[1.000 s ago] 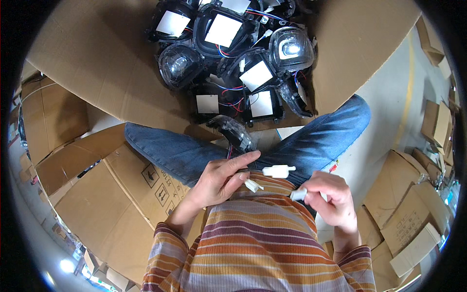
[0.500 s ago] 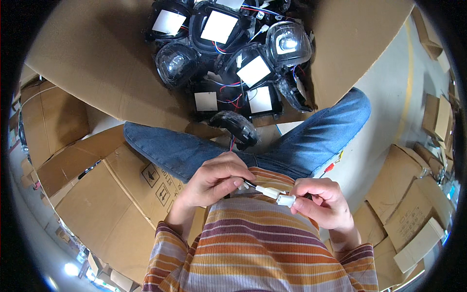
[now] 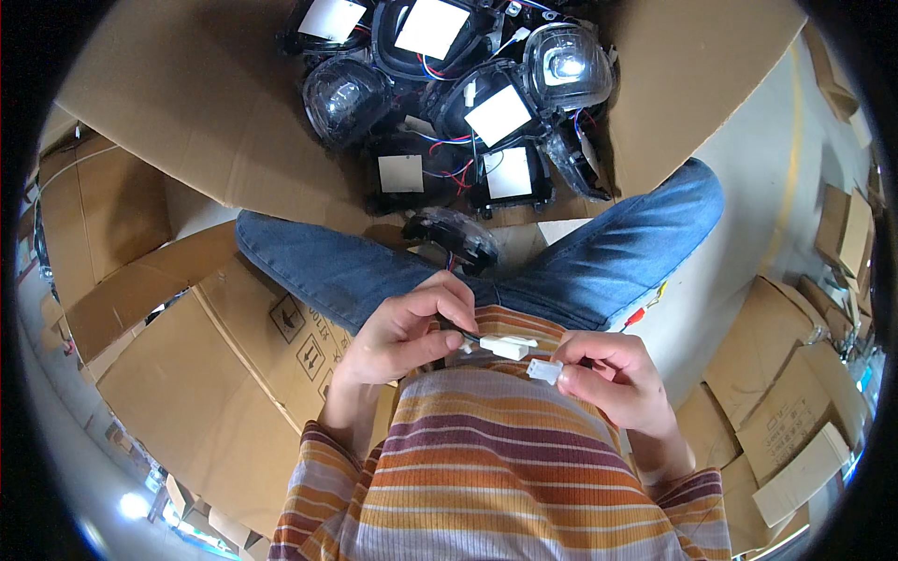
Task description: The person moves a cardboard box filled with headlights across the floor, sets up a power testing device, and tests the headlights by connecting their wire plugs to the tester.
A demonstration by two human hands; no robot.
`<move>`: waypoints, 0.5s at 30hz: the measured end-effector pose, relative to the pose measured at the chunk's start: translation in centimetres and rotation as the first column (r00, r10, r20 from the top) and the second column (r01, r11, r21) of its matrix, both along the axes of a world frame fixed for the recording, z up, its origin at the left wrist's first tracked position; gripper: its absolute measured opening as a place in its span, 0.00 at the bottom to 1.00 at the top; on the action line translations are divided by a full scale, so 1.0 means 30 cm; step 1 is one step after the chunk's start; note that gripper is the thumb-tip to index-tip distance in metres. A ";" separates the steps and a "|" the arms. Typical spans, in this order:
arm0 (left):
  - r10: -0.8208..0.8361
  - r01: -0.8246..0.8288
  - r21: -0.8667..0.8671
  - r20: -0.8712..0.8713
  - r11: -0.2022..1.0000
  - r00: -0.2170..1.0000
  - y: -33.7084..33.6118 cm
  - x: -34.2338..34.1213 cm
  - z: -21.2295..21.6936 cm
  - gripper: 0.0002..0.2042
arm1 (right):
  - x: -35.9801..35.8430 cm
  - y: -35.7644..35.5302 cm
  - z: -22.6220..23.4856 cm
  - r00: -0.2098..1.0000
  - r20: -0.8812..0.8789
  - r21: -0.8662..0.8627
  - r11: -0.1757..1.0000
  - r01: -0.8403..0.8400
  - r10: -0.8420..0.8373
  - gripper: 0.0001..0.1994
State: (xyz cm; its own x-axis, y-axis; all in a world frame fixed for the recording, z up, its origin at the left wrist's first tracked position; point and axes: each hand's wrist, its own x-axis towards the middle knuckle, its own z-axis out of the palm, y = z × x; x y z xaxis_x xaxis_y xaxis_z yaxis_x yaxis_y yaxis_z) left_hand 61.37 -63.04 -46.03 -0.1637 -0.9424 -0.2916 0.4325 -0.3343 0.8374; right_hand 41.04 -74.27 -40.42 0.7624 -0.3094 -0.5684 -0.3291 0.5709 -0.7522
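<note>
My left hand (image 3: 416, 327) pinches a dark cable that ends in a white plug connector (image 3: 506, 348). Facing it, a second white connector (image 3: 544, 371) sits between the thumb and forefinger of my right hand (image 3: 613, 379). A small gap separates the two connectors. Just beyond my hands, between my legs, lies a black lamp unit (image 3: 453, 236) with a curved shell and thin red and blue wires running from it toward my left hand. Where those wires end is hidden by my fingers.
Ahead stands a large open cardboard box (image 3: 187, 112) holding several black lamp units with clear lenses, white labels and loose wires. Flattened cartons (image 3: 206, 393) lie to my left, more cartons (image 3: 786, 402) to my right. A red clip (image 3: 635, 316) shows beside my right thigh.
The two white connectors, touching or overlapping half a second ago, are now apart. My right hand has shifted slightly, and my left hand has lifted its connector a little.
</note>
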 end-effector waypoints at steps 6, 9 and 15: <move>0.092 -0.092 -0.011 -0.003 0.996 0.996 0.001 -0.031 0.007 0.10 | 0.006 -0.008 -0.003 0.999 -0.035 0.067 0.998 -0.019 0.022 0.04; 0.123 -0.121 -0.033 0.073 0.992 0.990 -0.003 -0.035 0.021 0.10 | 0.004 -0.007 -0.010 0.998 -0.058 0.042 0.999 -0.020 0.023 0.04; 0.189 -0.150 -0.125 0.416 0.981 0.890 0.022 -0.042 0.016 0.09 | 0.008 0.008 -0.024 0.983 -0.165 -0.377 0.916 -0.136 0.078 0.03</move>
